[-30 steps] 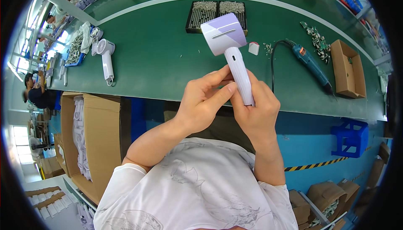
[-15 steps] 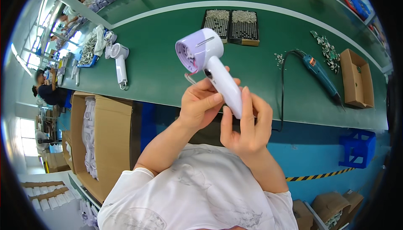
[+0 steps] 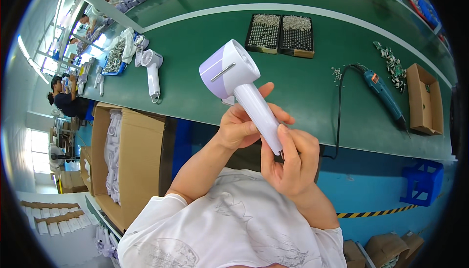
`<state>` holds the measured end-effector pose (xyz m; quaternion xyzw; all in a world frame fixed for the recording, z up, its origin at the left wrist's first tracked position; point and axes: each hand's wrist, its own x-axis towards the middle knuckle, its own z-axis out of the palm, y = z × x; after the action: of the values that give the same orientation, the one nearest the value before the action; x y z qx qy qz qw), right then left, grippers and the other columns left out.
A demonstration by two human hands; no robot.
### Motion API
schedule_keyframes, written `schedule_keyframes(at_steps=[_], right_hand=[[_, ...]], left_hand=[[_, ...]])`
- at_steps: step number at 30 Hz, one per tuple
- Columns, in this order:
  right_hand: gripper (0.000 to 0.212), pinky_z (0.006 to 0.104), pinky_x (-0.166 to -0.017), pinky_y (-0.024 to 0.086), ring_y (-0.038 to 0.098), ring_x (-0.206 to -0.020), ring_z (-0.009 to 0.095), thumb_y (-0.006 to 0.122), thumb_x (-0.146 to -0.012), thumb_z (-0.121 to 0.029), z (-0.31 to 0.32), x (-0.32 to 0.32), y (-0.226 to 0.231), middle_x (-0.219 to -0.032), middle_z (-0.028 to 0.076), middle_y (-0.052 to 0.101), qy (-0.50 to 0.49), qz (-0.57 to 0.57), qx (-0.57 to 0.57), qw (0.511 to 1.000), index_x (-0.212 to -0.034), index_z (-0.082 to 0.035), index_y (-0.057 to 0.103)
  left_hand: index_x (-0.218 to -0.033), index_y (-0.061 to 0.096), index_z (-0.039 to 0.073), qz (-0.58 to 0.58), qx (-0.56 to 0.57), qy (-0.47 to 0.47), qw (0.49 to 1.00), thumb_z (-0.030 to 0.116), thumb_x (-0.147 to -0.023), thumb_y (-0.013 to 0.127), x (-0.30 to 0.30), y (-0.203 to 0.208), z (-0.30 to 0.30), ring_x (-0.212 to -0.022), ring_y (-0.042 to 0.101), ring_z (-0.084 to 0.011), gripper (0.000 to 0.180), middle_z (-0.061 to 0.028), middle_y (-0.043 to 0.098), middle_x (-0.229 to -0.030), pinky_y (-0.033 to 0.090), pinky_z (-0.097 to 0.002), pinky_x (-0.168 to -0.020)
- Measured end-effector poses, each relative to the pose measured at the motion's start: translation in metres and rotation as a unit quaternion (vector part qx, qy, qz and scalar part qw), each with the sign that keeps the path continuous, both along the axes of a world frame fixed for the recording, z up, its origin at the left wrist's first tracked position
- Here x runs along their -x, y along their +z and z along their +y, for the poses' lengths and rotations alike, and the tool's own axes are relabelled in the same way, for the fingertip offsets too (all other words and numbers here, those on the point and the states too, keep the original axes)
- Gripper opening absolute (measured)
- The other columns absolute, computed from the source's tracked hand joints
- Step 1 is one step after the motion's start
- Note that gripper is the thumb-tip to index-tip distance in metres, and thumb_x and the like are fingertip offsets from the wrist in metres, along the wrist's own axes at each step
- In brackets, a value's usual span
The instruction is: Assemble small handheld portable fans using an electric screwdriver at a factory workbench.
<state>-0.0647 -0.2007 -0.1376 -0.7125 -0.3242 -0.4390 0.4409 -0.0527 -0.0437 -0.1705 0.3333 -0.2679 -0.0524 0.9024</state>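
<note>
Handheld fan (image 3: 243, 93), white and lilac, held tilted in both hands above the front edge of the table, its head toward the upper left and its handle running down to the right. The head is a short, smooth cylinder, lilac at one end and white at the other, with a slim silvery strip (image 3: 223, 72) along its side; the handle is a glossy, straight tube. The left hand (image 3: 238, 127) is closed about the upper handle, thumb in front, fingers passing behind and projecting beyond its far side. The right hand (image 3: 294, 163) is clamped by its fingertips on the handle's lower end.

Beyond the head, a stretch of smooth green table (image 3: 195, 62) reaches to two black rectangular trays (image 3: 297, 53), closely dotted in rows, with small silvery parts (image 3: 296, 23) heaped at their far ends. More green surface separates the hands from a teal power tool (image 3: 384, 94) on the right, its black cord (image 3: 340, 104) curving down past the table's front edge. Farther right stand loose circuit boards (image 3: 394, 70) and an open cardboard box (image 3: 414, 101).

To the left lies a second fan (image 3: 153, 77); below the table edge, a tall open carton (image 3: 141, 155) of corrugated board flanks the left forearm.
</note>
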Motion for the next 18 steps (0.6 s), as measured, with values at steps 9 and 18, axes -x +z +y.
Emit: schedule_keyframes(at_steps=[9, 18], right_hand=[[0.046, 0.0306, -0.064, 0.052, 0.062, -0.077, 0.024, 0.082, -0.074, 0.001, -0.002, 0.002, -0.002, -0.096, 0.013, 0.063, 0.017, 0.063, -0.04, 0.997, -0.116, 0.006, 0.065], [0.041, 0.0291, -0.064, 0.055, 0.065, -0.075, 0.022, 0.086, -0.072, -0.004, -0.011, 0.003, 0.01, -0.092, 0.015, 0.064, 0.121, 0.259, -0.117, 0.951, -0.105, 0.003, 0.063]], left_hand=[[-0.158, 0.023, 0.009, 0.025, -0.04, 0.032, 0.998, 0.012, -0.098, 0.06, 0.002, 0.0, -0.002, -0.126, 0.054, -0.0454, 0.071, -0.0266, 0.061, -0.126, 0.046, -0.0573, -0.104], [-0.15, 0.042, 0.005, 0.024, -0.061, 0.068, 0.995, 0.012, -0.093, 0.067, 0.0, -0.002, -0.003, -0.122, 0.057, -0.0404, 0.063, -0.0247, 0.067, -0.116, 0.049, -0.0517, -0.102]])
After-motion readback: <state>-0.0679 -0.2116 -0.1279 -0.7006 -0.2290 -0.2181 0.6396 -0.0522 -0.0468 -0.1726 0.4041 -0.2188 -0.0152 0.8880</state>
